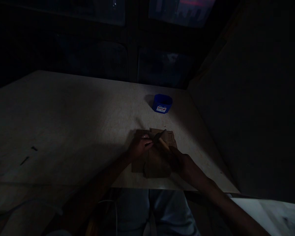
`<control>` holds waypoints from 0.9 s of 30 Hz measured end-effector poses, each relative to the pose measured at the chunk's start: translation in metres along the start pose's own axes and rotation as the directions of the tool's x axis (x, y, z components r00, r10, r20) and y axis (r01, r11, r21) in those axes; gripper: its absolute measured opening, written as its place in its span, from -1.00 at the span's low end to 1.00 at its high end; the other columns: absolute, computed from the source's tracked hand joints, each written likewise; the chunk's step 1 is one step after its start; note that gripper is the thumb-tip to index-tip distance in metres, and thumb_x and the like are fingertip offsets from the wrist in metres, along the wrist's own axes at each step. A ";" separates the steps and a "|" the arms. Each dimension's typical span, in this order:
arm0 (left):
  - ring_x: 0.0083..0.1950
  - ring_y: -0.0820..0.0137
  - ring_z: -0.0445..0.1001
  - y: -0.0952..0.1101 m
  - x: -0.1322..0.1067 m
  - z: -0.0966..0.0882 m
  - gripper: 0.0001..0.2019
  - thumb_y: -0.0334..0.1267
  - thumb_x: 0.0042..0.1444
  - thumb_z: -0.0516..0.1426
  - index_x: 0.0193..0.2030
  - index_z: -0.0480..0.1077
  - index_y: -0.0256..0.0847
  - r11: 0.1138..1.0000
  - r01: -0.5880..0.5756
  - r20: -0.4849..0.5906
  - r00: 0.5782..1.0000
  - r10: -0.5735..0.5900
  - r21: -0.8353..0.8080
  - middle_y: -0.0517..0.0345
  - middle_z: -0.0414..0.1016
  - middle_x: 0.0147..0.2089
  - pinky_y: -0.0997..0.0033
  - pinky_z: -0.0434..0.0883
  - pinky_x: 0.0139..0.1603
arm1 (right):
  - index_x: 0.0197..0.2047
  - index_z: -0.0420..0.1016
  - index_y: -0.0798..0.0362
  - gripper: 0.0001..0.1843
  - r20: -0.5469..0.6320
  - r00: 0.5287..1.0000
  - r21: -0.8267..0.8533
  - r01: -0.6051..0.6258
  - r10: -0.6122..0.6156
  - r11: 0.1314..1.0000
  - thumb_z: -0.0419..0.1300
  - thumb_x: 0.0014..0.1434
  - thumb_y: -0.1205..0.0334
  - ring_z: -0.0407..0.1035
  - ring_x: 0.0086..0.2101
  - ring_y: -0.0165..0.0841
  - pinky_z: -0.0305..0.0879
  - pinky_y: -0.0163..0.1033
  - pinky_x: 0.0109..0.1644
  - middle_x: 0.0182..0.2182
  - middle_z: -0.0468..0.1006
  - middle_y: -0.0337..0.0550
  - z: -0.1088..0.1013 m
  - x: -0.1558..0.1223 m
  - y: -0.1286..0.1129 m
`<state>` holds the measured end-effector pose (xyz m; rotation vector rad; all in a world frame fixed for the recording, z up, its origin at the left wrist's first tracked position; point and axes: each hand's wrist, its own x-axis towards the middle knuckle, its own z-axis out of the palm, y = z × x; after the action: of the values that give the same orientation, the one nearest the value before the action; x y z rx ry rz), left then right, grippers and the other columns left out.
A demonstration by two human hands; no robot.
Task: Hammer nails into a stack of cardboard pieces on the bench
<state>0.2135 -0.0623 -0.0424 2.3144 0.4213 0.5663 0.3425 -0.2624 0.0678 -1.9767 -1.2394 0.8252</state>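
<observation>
My right hand (179,160) is wrapped round the light wooden handle of a hammer (164,144). The hammer's dark head lies over a piece of brown cardboard (158,167), close to the fingertips of my left hand (139,146). A ring shows on one finger of that left hand. Its fingers are drawn together just above the cardboard's upper part; what they pinch, if anything, is too dark to make out. Printed text covers the cardboard's upper right corner. Beyond it stands a blue plastic container (161,104) with a white and red label.
The pale table (95,108) reaches to dark windows at the back. Two small dark objects (24,160) lie at its left. A dark wall or panel (250,108) borders the right side. A thin cable (34,200) runs at the lower left.
</observation>
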 end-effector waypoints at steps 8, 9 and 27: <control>-0.17 0.35 0.52 -0.003 0.000 0.003 -0.84 -0.26 0.26 0.17 -0.22 0.62 -0.13 0.999 -0.005 -0.006 1.000 0.005 -0.036 0.10 0.57 -0.24 0.40 0.42 -0.14 | 0.20 0.47 0.02 -0.54 -0.089 0.996 0.070 0.021 -0.015 0.997 0.10 0.27 0.12 0.58 -0.36 -0.17 0.38 -0.25 -0.36 -0.29 0.71 -0.06 -0.001 -0.003 0.002; -0.16 0.34 0.53 -0.002 0.000 0.002 -0.84 -0.26 0.26 0.17 -0.22 0.62 -0.13 0.999 -0.004 -0.007 1.000 0.004 -0.041 0.09 0.58 -0.23 0.39 0.43 -0.13 | 0.19 0.48 0.01 -0.54 -0.089 0.996 0.064 0.014 -0.008 0.998 0.10 0.26 0.12 0.58 -0.38 -0.16 0.37 -0.26 -0.38 -0.31 0.71 -0.06 0.000 -0.002 0.004; -0.19 0.30 0.52 0.007 -0.002 -0.003 -0.86 -0.20 0.21 0.22 -0.20 0.60 -0.17 0.999 0.019 -0.068 0.997 -0.021 -0.027 0.05 0.56 -0.24 0.29 0.44 -0.13 | 0.17 0.46 0.06 -0.48 -0.176 0.982 0.143 -0.040 0.065 0.989 0.09 0.31 -0.08 0.51 -0.24 -0.21 0.43 -0.24 -0.20 -0.28 0.62 -0.10 -0.012 -0.011 0.007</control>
<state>0.2115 -0.0663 -0.0363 2.2684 0.4668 0.6390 0.3513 -0.2769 0.0714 -1.9316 -1.0030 0.7199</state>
